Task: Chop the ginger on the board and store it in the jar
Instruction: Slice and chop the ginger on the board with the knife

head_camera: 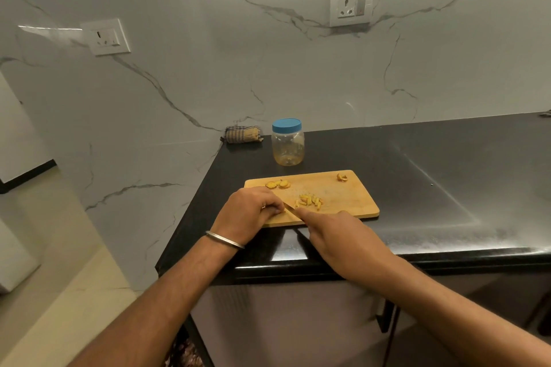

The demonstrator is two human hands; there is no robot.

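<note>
Here, left hand (250,207) curls its fingers on ginger at the board (343,199); right hand (337,235) grips a knife (290,207); lidded jar (288,141) behind.

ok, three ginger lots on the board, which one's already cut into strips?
The ginger strips mid-board, just beyond the right hand. The round slices at the far left edge and the lone piece at the far right corner are uncut.

A white marble wall (268,74) with grey veins carried two sockets (351,6), streaked by glare. A glossy black counter (432,182) stood over pale cabinets (283,322), beside a cream tiled floor (59,292).
</note>
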